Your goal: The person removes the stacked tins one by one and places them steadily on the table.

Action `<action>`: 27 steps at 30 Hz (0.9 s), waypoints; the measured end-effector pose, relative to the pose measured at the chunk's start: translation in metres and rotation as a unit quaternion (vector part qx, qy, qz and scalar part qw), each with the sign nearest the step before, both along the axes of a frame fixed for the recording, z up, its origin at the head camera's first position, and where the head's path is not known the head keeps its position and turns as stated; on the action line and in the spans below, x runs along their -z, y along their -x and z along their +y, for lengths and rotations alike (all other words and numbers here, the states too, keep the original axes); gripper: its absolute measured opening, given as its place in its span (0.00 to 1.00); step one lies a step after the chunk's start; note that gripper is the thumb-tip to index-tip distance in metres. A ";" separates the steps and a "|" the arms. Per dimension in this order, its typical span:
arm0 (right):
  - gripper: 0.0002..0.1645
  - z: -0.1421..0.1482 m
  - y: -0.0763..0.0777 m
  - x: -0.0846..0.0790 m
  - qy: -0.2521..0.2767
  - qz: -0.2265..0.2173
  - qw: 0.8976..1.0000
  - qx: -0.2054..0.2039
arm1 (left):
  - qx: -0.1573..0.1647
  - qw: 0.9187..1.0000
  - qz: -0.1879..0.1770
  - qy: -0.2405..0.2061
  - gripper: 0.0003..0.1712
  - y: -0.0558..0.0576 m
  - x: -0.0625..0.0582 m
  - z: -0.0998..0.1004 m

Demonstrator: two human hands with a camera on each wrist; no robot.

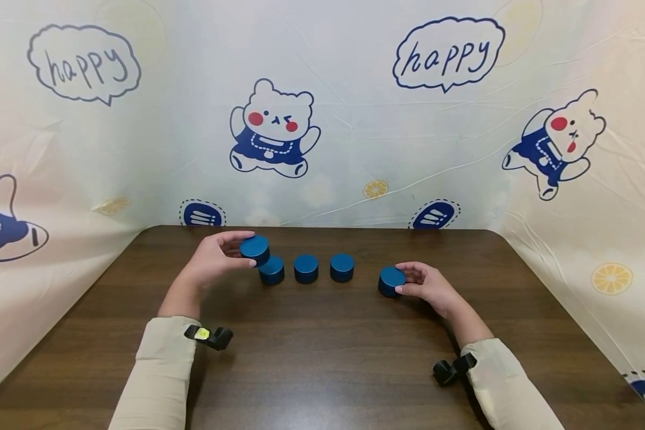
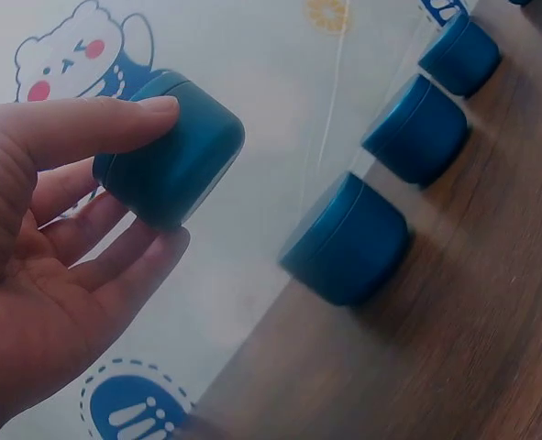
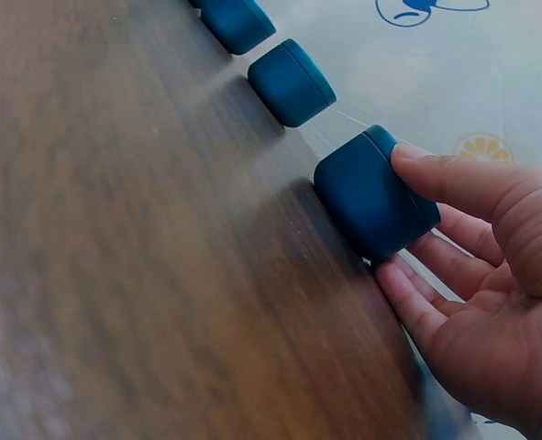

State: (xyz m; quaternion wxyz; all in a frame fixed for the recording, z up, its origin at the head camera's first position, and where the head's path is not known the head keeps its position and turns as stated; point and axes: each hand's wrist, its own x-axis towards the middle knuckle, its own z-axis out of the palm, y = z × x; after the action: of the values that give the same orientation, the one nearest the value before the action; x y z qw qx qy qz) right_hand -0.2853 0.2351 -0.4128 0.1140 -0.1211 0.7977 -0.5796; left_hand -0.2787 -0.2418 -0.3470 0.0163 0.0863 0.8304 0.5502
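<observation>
My left hand (image 1: 213, 261) grips a round blue lidded tin (image 1: 255, 249) between thumb and fingers, off the table. In the left wrist view this tin (image 2: 174, 151) is tilted, with the thumb on its side near the lid seam. My right hand (image 1: 429, 288) pinches another blue tin (image 1: 391, 282) at the right end of the row. Whether that tin (image 3: 371, 197) touches the table, I cannot tell. Between the hands stand three more matching tins: one (image 1: 272, 271) partly behind the held left tin, a middle one (image 1: 306, 269), and a third (image 1: 342, 267).
Everything stands toward the far side of a dark brown wooden table (image 1: 301, 358). Behind it hangs a pale printed cloth (image 1: 344, 149) with bears and lettering, which also runs along both sides. Small black cameras (image 1: 209, 337) are strapped at both wrists.
</observation>
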 end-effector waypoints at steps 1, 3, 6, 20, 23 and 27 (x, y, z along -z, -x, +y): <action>0.36 0.000 0.000 0.000 0.000 0.000 1.000 0.000 | -0.004 1.000 -0.002 -0.001 0.38 0.000 0.000 -0.001; 0.35 0.000 0.000 0.000 0.001 0.000 1.000 0.000 | -0.008 1.000 -0.005 -0.001 0.38 0.000 0.001 -0.005; 0.36 0.000 0.000 -0.001 0.003 0.000 1.000 -0.001 | -0.014 1.000 -0.008 0.001 0.39 0.000 0.003 -0.011; 0.36 0.000 0.000 0.000 0.002 0.002 1.000 0.000 | -0.031 0.999 -0.036 0.020 0.41 0.003 0.021 -0.032; 0.36 0.000 0.000 0.000 0.002 0.002 1.000 0.000 | -0.036 0.998 -0.042 0.022 0.42 0.005 0.027 -0.037; 0.36 0.000 0.000 0.000 0.002 0.002 1.000 0.000 | -0.039 0.997 -0.056 0.031 0.43 0.007 0.036 -0.043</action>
State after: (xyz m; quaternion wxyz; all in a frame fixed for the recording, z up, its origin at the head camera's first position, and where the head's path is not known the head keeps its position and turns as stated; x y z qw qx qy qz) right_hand -0.2848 0.2351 -0.4130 0.1120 -0.1226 0.7966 -0.5813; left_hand -0.2860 -0.2852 -0.3827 0.0437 0.0224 0.8478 0.5280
